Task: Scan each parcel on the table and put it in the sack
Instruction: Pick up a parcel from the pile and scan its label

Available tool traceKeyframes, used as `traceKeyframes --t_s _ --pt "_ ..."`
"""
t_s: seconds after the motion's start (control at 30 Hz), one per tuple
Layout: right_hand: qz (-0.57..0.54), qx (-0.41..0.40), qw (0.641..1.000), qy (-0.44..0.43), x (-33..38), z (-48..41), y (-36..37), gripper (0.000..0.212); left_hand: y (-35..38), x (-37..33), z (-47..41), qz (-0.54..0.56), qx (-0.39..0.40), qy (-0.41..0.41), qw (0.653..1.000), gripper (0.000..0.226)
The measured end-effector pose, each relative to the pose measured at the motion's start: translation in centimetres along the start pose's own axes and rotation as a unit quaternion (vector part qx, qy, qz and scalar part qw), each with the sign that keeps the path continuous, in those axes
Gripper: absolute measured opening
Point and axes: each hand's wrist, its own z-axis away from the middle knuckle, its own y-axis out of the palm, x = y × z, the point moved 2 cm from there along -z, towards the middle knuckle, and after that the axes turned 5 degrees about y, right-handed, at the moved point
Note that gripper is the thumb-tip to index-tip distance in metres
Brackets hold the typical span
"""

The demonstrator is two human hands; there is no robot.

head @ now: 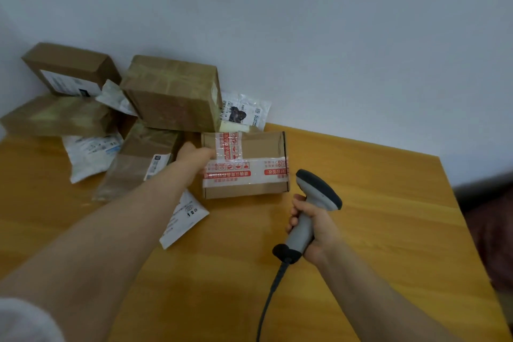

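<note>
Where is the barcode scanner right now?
In the head view, the scanner is gripped in the right hand, right of centre over the wooden table, beside the red-taped box.

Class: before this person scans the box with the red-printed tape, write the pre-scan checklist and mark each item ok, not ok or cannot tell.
1. Scanner in hand: the right hand grips the scanner by its handle. Ok.
2. Parcel held: the left hand grips the taped box at its left edge. Ok.
3. Barcode label facing up: the box top shows only tape and cardboard. Not ok.
4. Scanner window aimed at the box. Cannot tell.
5. Cable clear of the parcels. Ok.
6. Sack within reach: none in view. Cannot tell.
</note>
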Motion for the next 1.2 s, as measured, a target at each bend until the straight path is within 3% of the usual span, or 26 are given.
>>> traceKeyframes --t_s 0.17,0.27,0.4,0.6,0.7,0.8,0.9,0.97,1.07,1.13,1.2 --pt "-0.008 -0.017 1.000 -0.002 -0.9 0.3 0.2 0.008 0.0 -0.5 0.8 -0.057 0.026 0.058 0.996 0.036" --pt "-0.008 -0.020 1.000 -0.002 -1.2 0.9 0.0 0.008 0.4 -0.4 2.4 -0.079 0.053 0.087 0.992 0.040" --pt "-0.010 -0.008 1.000 -0.007 -1.3 1.6 -0.4 0.009 1.0 -0.1 3.2 -0.065 0.060 0.079 0.993 0.052" --pt "-0.022 -0.019 1.000 -0.013 -2.0 1.7 -2.5 0.007 3.3 1.3 2.2 0.007 0.065 -0.014 0.998 0.060" --pt "-0.027 -0.026 0.999 -0.017 -1.8 1.6 -3.5 0.008 4.0 1.6 1.1 0.019 0.080 -0.016 0.996 0.054" --pt "-0.031 -0.027 0.999 -0.019 -1.6 1.8 -4.5 0.007 4.5 0.9 2.0 0.006 0.098 0.018 0.995 0.040" --pt "-0.042 -0.031 0.998 -0.025 -1.4 2.4 -5.3 0.007 4.0 -0.4 3.9 -0.009 0.100 0.112 0.989 0.060" --pt "-0.054 -0.032 0.998 -0.027 -1.3 2.8 -6.0 0.007 3.5 -0.6 5.6 -0.088 0.099 0.212 0.968 0.065" --pt "-0.073 -0.033 0.996 -0.025 -1.5 3.3 -7.3 0.008 3.0 1.2 8.2 -0.280 0.058 0.359 0.889 0.063" --pt "-0.076 -0.034 0.996 -0.019 -1.9 3.4 -8.3 0.009 2.7 3.6 9.3 -0.373 0.038 0.400 0.836 0.061" --pt "-0.073 -0.037 0.997 -0.015 -2.3 3.4 -9.1 0.008 2.7 5.9 10.4 -0.421 0.060 0.399 0.812 0.058"
